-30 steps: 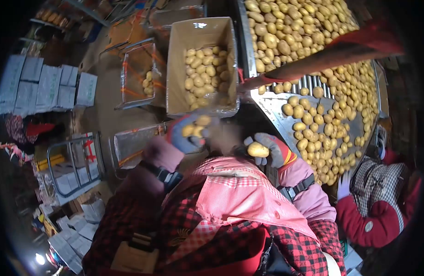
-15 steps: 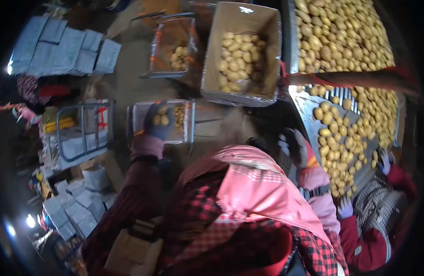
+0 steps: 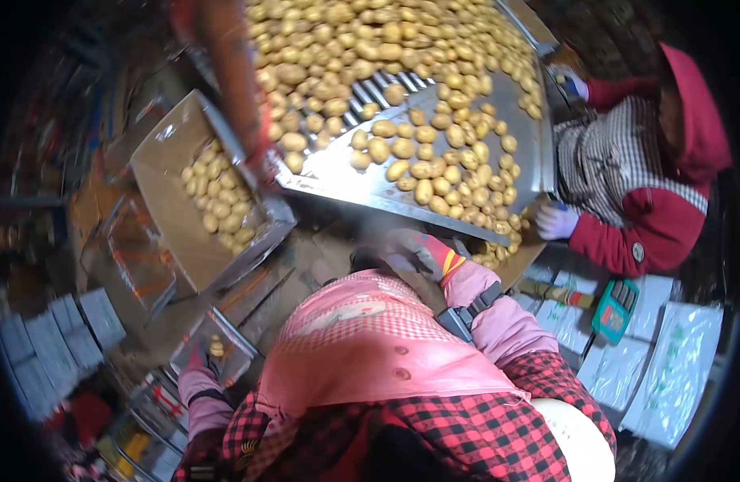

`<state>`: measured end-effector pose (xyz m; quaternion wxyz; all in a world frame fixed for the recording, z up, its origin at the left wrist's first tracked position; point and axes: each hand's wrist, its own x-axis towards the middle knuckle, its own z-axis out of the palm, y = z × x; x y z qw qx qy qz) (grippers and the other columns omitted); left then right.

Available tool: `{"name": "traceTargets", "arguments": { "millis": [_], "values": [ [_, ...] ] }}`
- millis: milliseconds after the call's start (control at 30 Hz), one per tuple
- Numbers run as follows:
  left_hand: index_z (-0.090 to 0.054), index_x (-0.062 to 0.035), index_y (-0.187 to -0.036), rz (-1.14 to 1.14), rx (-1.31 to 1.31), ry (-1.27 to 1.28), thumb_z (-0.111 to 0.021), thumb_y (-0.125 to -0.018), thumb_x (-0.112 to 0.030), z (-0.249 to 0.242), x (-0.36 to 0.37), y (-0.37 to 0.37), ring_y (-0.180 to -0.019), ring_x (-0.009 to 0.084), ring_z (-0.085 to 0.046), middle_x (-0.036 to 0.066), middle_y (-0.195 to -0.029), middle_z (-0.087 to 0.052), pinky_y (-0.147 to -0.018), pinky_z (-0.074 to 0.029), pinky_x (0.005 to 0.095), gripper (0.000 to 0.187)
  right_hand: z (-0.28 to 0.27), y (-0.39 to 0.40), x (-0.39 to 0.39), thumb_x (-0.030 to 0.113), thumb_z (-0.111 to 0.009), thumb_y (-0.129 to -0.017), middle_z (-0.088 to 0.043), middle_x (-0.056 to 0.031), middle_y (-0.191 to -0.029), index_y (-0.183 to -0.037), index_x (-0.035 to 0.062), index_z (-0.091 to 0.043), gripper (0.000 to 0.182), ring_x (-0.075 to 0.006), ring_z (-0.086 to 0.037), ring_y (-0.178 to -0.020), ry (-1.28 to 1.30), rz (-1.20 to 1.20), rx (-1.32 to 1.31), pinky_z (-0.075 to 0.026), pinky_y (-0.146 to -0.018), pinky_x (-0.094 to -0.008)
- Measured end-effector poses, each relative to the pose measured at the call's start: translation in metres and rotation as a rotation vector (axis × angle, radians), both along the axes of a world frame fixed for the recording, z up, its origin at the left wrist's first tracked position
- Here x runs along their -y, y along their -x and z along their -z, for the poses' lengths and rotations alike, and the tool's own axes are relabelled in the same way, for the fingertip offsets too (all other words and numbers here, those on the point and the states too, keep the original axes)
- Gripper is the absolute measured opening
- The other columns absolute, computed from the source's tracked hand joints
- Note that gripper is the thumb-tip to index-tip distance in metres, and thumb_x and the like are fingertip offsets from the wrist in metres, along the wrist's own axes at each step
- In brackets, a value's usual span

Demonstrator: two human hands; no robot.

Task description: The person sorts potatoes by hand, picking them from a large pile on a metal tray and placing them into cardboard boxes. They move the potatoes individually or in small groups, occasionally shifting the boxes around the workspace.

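Observation:
My left hand (image 3: 201, 361), in a dark glove, is low at the left over a plastic-lined crate (image 3: 240, 351). A few potatoes (image 3: 216, 347) show right at its fingers, which are mostly hidden; I cannot tell whether it holds them. My right hand (image 3: 417, 251), in a grey glove with a red and yellow cuff, is in front of my pink apron, just below the metal sorting tray's edge (image 3: 378, 207). Its fingers are loosely bent and somewhat blurred, with nothing visible in them. Many potatoes (image 3: 458, 165) lie on the tray.
A cardboard box (image 3: 165, 173) partly filled with potatoes stands left of the tray. Another person's arm (image 3: 232, 76) reaches across there. A co-worker (image 3: 627, 177) is at the tray's right side. Wrapped white packs (image 3: 675, 373) and a teal device (image 3: 615, 312) are at lower right.
My view has turned right, bringing the sorting tray to the centre and the crates to the lower left. My right hand has moved nearer the front of my body.

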<state>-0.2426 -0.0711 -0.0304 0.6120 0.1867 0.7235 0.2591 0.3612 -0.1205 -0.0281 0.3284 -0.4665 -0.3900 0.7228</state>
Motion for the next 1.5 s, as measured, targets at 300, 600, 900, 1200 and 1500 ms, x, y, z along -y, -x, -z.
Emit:
{"name": "traceTargets", "arguments": {
  "millis": [300,600,900,1200,1500],
  "values": [
    [-0.064,-0.0013,-0.118,1.189,0.370,0.123,-0.060,-0.095,-0.019,-0.095,-0.094,-0.236,-0.090,0.0121,-0.062,0.008,-0.104,-0.069,-0.080,-0.049,0.0262,0.029,-0.022,-0.041,-0.037,0.024,-0.061,-0.089,-0.057,-0.0178,-0.126,-0.127,0.0005,-0.053,0.046,-0.0309,-0.054,-0.118,-0.279,0.549,0.952,-0.043,-0.100,-0.0365],
    [-0.059,-0.0017,-0.122,2.045,1.503,-0.768,-0.068,-0.085,-0.019,-0.238,-0.029,-0.570,-0.104,0.0306,-0.062,0.015,-0.115,-0.064,-0.090,-0.050,0.0371,0.042,-0.031,-0.066,0.016,0.023,-0.061,-0.087,-0.061,-0.0184,-0.117,-0.122,0.0046,-0.059,0.039,-0.0336,-0.058,-0.107,-0.271,0.301,0.769,-0.045,-0.094,-0.0392],
    [-0.060,-0.0031,-0.120,2.058,1.965,-0.348,-0.065,-0.083,-0.018,-0.245,0.038,-0.610,-0.104,0.0327,-0.061,0.016,-0.116,-0.062,-0.090,-0.050,0.0386,0.040,-0.044,-0.078,0.186,0.032,-0.055,-0.090,-0.058,-0.0160,-0.124,-0.127,0.0071,-0.057,0.044,-0.0330,-0.055,-0.116,-0.014,0.383,0.753,-0.043,-0.101,-0.0395],
    [-0.062,-0.0042,-0.115,1.761,1.670,-0.839,-0.062,-0.084,-0.015,-0.255,0.055,-0.627,-0.099,0.0331,-0.063,0.015,-0.114,-0.063,-0.084,-0.051,0.0405,0.033,-0.005,-0.101,0.088,0.039,-0.058,-0.084,-0.045,-0.0177,-0.139,-0.138,0.0117,-0.045,0.061,-0.0382,-0.045,-0.125,-0.437,0.378,1.292,-0.035,-0.106,-0.0484],
    [-0.054,-0.0003,-0.117,0.895,0.448,-1.942,-0.058,-0.090,-0.016,-0.338,-0.114,-0.496,-0.102,0.0283,-0.057,0.015,-0.115,-0.057,-0.090,-0.047,0.0388,0.032,0.032,-0.137,-0.092,0.048,-0.054,-0.087,-0.032,-0.0139,-0.150,-0.147,0.0229,-0.035,0.068,-0.0346,-0.029,-0.139,-0.380,0.073,1.324,-0.025,-0.111,-0.0523]
  ]
}}
